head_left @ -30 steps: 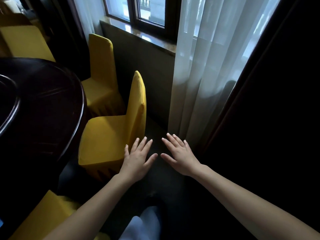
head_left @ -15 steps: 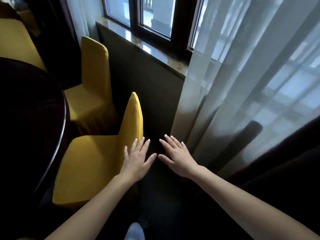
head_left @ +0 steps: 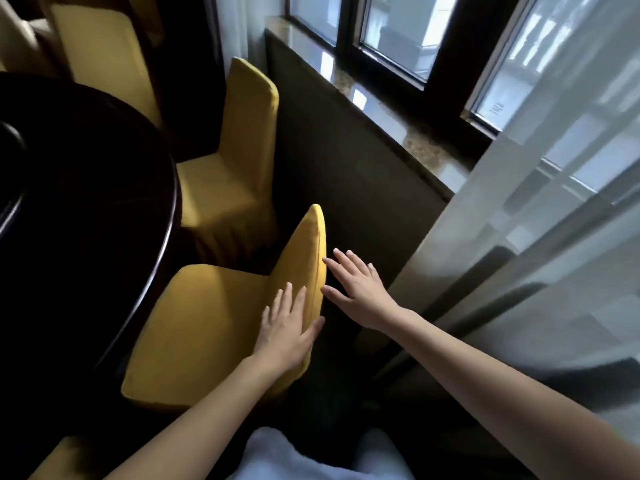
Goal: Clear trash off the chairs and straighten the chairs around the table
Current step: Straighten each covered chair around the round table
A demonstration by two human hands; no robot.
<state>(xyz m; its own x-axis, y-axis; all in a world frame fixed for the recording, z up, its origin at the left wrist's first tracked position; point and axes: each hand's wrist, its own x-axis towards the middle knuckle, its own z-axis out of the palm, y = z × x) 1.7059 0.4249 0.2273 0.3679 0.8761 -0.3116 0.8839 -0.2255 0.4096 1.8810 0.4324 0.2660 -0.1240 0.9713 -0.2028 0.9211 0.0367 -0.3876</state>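
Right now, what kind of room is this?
Probably a restaurant or banquet dining room: matching yellow-covered chairs sit round a dark table, beside a window with sheer curtains.

1. Only one view: worn on the head, looking from above and just behind the nearest yellow chair (head_left: 207, 323).
2. Faces forward and steeply down, along both outstretched forearms toward that chair's back and the dark floor beside it.
3. Sits close: left hand (head_left: 285, 327) and right hand (head_left: 360, 292) at arm's length near mid-frame, pale trousers (head_left: 287, 455) at the bottom edge directly below.
4. Takes in a wide angle, with straight lines bent toward the edges: dark round table (head_left: 86, 220) on the left, second yellow chair (head_left: 221, 188) farther ahead, window (head_left: 391, 36) and sheer curtain (head_left: 554, 202) on the upper right.
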